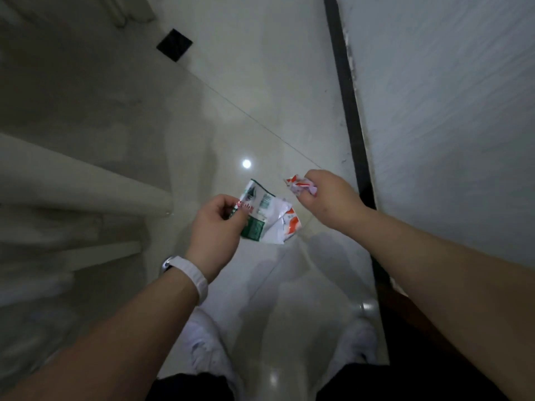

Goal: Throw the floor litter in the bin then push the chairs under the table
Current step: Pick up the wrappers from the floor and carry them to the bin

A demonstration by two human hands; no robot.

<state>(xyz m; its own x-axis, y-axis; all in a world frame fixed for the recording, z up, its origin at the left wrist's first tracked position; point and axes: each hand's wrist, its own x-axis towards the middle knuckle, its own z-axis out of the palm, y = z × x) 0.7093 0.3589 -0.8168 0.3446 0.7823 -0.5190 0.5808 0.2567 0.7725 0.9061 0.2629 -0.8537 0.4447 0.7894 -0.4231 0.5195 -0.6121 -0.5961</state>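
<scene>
left hand (215,224): fingers gripped crumpled green-white wrapper (262,217) | right hand (328,195): fingers clenched small red-white wrapper (298,185) | both above tiled floor (260,96)

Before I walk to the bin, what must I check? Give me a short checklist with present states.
1. Left hand grips the crumpled green-and-white plastic wrapper: ok.
2. Right hand grips the small crumpled red-and-white wrapper: ok.
3. Bin in view: not ok.
4. Glossy pale tiled floor ahead free of litter: ok.
5. Chairs under table: cannot tell.
</scene>
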